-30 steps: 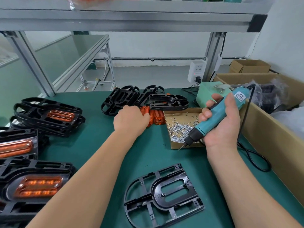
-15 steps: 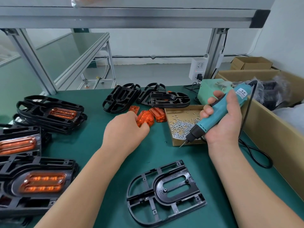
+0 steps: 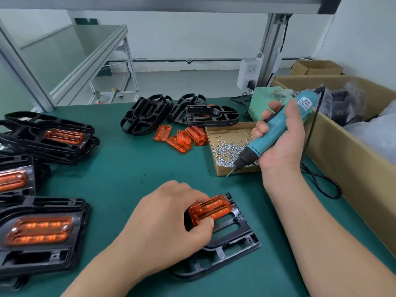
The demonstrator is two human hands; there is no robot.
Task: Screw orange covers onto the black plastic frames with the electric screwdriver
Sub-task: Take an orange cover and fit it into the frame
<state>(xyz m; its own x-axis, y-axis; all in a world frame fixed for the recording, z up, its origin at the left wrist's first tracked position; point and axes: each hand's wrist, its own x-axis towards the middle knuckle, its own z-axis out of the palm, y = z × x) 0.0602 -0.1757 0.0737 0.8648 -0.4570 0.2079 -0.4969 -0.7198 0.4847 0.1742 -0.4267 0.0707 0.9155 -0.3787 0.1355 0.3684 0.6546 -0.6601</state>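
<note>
My left hand (image 3: 169, 224) pinches an orange cover (image 3: 211, 209) and holds it over the middle of a black plastic frame (image 3: 233, 239) lying flat on the green mat in front of me. The hand hides the frame's left half. My right hand (image 3: 282, 138) grips the teal electric screwdriver (image 3: 276, 129), tip pointing down-left just above the front edge of a cardboard tray of screws (image 3: 227, 133). Several loose orange covers (image 3: 182, 136) lie left of that tray.
Stacks of finished frames with orange covers (image 3: 40, 230) line the left side. Bare black frames (image 3: 147, 116) lie at the back. A large cardboard box (image 3: 351, 155) runs along the right, with the screwdriver's cable (image 3: 321, 181) looping beside it. A green power unit (image 3: 263, 99) sits behind the tray.
My left hand has taken an orange cover from the pile and brought it back down onto the near black frame. The right hand has kept the screwdriver roughly in place.
</note>
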